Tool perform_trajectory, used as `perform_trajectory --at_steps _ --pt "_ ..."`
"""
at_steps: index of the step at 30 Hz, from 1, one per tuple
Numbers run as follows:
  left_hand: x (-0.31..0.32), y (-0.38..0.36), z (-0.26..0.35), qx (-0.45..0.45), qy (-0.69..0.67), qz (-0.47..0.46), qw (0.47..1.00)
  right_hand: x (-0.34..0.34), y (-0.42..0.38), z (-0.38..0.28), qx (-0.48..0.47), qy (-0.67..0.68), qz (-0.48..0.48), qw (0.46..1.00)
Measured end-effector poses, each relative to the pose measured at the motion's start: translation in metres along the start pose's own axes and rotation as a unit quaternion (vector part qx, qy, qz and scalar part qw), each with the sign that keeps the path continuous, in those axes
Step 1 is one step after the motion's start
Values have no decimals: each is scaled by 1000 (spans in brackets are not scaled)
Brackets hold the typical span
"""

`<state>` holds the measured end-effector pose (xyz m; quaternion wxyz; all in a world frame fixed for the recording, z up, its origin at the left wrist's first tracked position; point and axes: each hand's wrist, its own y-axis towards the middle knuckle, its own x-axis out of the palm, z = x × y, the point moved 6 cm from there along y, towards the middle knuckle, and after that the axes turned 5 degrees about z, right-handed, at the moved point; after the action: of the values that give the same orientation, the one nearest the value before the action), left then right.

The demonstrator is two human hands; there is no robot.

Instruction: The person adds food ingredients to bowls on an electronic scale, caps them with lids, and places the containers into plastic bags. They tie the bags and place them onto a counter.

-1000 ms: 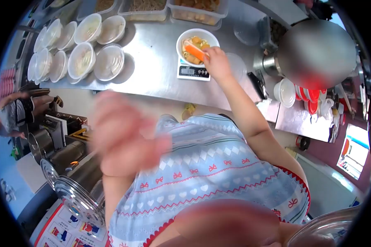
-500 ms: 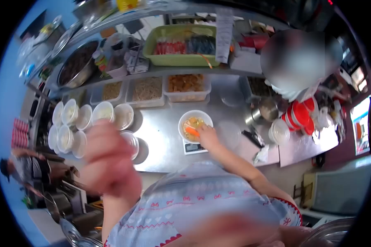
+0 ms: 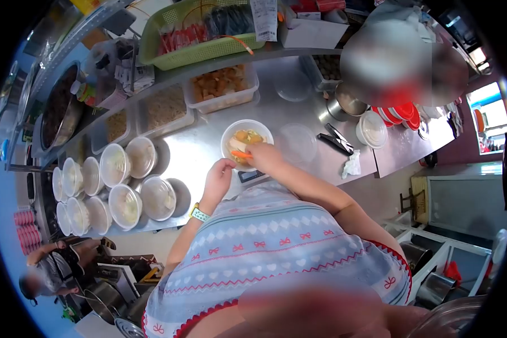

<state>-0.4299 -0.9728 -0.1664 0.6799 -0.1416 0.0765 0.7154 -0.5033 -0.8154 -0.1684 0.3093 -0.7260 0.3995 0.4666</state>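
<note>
Bowl: white, round, upright on the scale, which is set on the metal table; noodle-like strands and yellow-orange chunks are contained.

Orange piece: elongated, held over the bowl's contents, its free end pointed toward the left rim.

Right hand: reached in over the bowl's right side; fingers nearly closed, the orange piece pinched at the fingertips.

Left hand: placed at the bowl's lower left rim; fingers curled, thumb and fingertips brought close together. Whether anything is gripped, or the rim touched, cannot be told. A pale green watch is worn at the wrist.

Clear lid: laid flat just right of the bowl.

Black-handled tool: laid beyond the lid, a crumpled tissue near it.

Lidded bowls: white, grouped at the left of the table.

Tub: filled with orange-brown chunks, placed behind the bowl.

Green basket: filled with red and dark packets, kept on the shelf above.
</note>
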Motion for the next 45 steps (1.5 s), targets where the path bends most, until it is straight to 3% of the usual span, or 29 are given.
perform_trajectory --at_steps 2,6,8,9,12,14,17,20,21,23,24,26,29,33,37,45 --pt "-4 2 -3 4 6 11 1000 9 2 1 52 231 -59 970" --pt "-4 0 -9 -8 0 33 999 10 -3 -2 48 176 -90 979" --pt "0 -2 -17 -34 -19 34 999 -12 -11 -12 -42 60 52 996" --pt "0 -3 -16 -36 -20 35 999 -10 -13 -7 -43 60 49 996" --pt "3 0 -5 11 39 36 999 -8 -16 4 -77 119 32 989" --pt "5 3 12 134 180 58 973 -6 -20 3 -82 47 34 995" --pt "10 9 22 138 187 56 971 -9 -17 -3 -77 -11 114 990" --pt "7 8 30 137 193 62 970 -21 -13 -1 -88 41 94 991" --pt "4 8 28 124 171 68 975 -31 -14 1 -87 42 94 991" --pt "-5 6 19 116 150 89 978 -55 -21 29 22 241 119 963" --pt "-6 4 12 115 151 90 978 -58 -25 41 21 241 118 963" --pt "-12 1 -18 2 69 104 992 -60 -36 80 126 264 155 944" --pt "-12 1 -36 -31 46 100 993 -47 -46 122 173 266 159 935" --pt "-4 4 -47 -68 27 94 993 -32 -58 130 180 304 165 921" --pt "3 5 -55 -125 24 87 988 -13 -57 117 196 328 110 918" --pt "11 7 -80 -132 30 44 990 15 -48 94 197 334 39 921"
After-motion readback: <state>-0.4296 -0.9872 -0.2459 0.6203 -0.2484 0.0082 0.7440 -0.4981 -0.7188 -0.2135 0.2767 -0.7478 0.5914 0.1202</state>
